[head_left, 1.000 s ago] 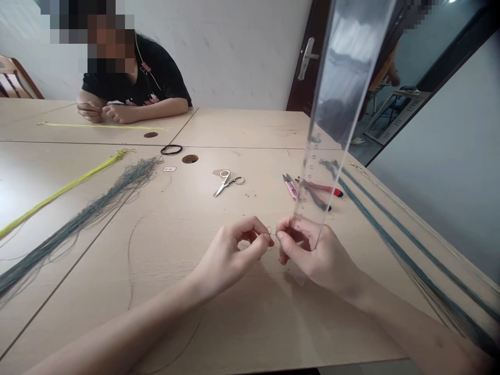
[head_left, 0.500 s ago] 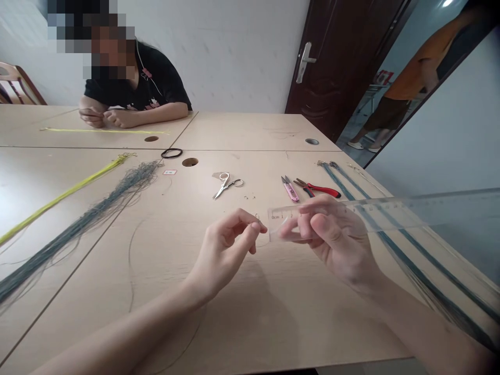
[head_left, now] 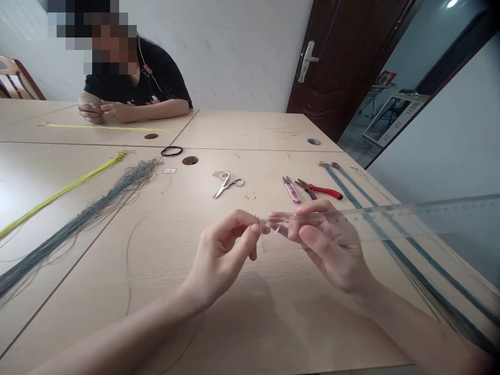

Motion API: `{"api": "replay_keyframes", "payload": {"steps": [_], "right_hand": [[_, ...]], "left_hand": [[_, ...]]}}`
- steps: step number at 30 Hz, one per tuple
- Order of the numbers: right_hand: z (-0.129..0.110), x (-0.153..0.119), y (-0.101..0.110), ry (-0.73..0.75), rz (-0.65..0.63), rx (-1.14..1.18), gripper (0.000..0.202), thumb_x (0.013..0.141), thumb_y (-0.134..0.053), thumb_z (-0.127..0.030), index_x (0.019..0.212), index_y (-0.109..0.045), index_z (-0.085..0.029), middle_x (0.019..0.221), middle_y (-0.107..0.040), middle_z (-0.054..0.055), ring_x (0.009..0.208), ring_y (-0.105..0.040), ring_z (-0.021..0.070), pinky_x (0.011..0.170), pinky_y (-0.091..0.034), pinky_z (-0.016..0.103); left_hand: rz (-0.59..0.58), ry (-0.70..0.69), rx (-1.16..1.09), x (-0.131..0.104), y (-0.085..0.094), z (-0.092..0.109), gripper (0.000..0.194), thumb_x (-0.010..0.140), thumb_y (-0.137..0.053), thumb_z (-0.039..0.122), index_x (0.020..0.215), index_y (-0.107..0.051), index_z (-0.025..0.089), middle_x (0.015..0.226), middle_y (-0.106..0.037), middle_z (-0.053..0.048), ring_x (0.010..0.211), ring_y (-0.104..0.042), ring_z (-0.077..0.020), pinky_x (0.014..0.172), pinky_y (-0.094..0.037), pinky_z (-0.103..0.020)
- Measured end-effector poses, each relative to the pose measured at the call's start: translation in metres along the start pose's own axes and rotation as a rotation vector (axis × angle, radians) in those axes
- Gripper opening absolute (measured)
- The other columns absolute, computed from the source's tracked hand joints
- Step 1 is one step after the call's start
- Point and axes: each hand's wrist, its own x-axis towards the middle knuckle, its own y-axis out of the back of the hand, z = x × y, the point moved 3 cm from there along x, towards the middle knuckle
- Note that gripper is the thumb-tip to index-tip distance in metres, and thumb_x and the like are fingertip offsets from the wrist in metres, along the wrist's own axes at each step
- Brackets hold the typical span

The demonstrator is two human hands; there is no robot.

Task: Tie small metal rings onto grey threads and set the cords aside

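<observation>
My left hand (head_left: 230,255) is closed in a pinch on a thin cord, with a tiny metal-looking end poking up at the fingertips; the rest of it is too fine to follow. A clear plastic ruler (head_left: 390,221) is gripped between the thumb and fingers of my right hand (head_left: 332,250). Its zero end meets my left fingertips, and its far end reaches out to the right. Beneath my left forearm, a thin dark cord (head_left: 191,341) curves over the table, and another strand (head_left: 128,265) lies to its left.
Small scissors (head_left: 225,185), pink thread snips (head_left: 291,189) and red-handled pliers (head_left: 322,190) lie beyond my hands. Grey-blue cord bundles (head_left: 89,216) (head_left: 394,247) flank them, with a yellow bundle (head_left: 66,192) at left. Across the table (head_left: 242,130) sits a person (head_left: 164,67).
The ruler and my right hand have shifted left, bringing the zero end against my left fingertips. Beyond the doorway, the person in orange has gone from view.
</observation>
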Motion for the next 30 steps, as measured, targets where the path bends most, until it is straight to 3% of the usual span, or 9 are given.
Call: {"api": "replay_keyframes", "payload": {"steps": [7, 15, 30], "right_hand": [[0.0031, -0.0028, -0.0025, -0.046, -0.043, 0.021, 0.013, 0.089, -0.050, -0.022, 0.100, -0.056, -0.027, 0.080, -0.064, -0.001, 0.105, -0.058, 0.0193, 0.094, -0.045, 0.044], [0.0050, -0.0028, -0.0013, -0.072, -0.019, 0.014, 0.012, 0.089, -0.050, -0.026, 0.099, -0.056, -0.028, 0.078, -0.065, -0.001, 0.103, -0.059, 0.0197, 0.085, -0.050, 0.040], [0.0015, -0.0043, -0.0036, -0.047, -0.055, 0.069, 0.014, 0.091, -0.046, -0.021, 0.100, -0.056, -0.028, 0.080, -0.067, -0.001, 0.110, -0.056, 0.0210, 0.094, -0.045, 0.046]], "left_hand": [[-0.034, -0.028, 0.004, -0.0011, -0.0012, 0.0031, 0.016, 0.091, -0.045, 0.023, 0.080, -0.055, 0.017, 0.060, -0.050, 0.003, 0.056, -0.050, -0.0088, 0.056, -0.043, -0.024], [-0.081, -0.070, -0.020, -0.0012, -0.0015, 0.0040, 0.014, 0.092, -0.043, 0.020, 0.087, -0.056, 0.017, 0.072, -0.054, 0.002, 0.056, -0.050, -0.0057, 0.056, -0.044, -0.024], [-0.102, -0.115, -0.053, -0.0018, -0.0027, 0.0078, 0.014, 0.092, -0.043, 0.018, 0.088, -0.056, 0.016, 0.072, -0.053, 0.002, 0.057, -0.050, -0.0060, 0.056, -0.044, -0.024]]}}
